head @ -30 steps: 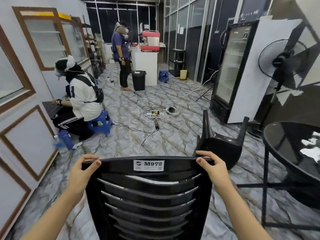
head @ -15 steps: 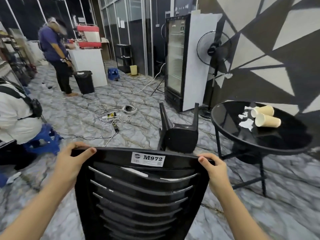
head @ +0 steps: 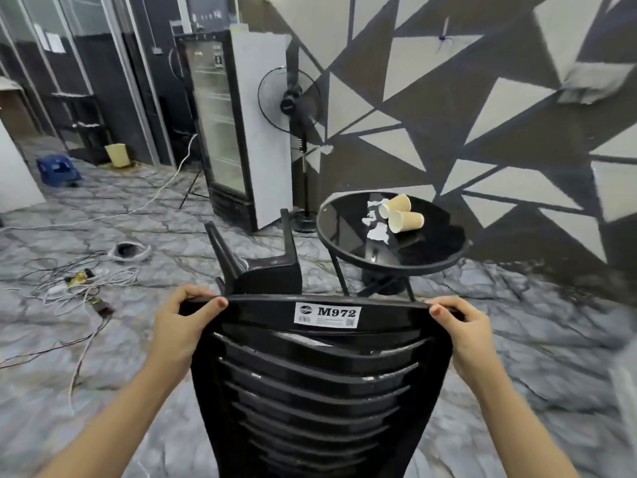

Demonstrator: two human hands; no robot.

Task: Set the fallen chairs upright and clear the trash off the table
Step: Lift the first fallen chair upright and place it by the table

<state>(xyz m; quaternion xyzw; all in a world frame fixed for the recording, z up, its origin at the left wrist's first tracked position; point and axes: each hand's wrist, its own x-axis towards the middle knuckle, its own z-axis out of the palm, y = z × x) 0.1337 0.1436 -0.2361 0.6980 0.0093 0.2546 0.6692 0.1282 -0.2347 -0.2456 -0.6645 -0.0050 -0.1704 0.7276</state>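
Got both hands, left hand (head: 179, 331) and right hand (head: 463, 334), fingers clamped over the top rail of the chair (head: 320, 384) right in front of me, near the table (head: 431, 257), and it looks like light, stiff, slick plastic, so gripping both corners seems right.

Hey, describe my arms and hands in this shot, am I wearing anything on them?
Both forearms are bare up to the picture's lower edge: no sleeves, gloves, watch or bracelets show. No rings are visible on the left hand or the right hand. Each thumb's nail looks reddish, possibly polished. The other fingernails are hidden.
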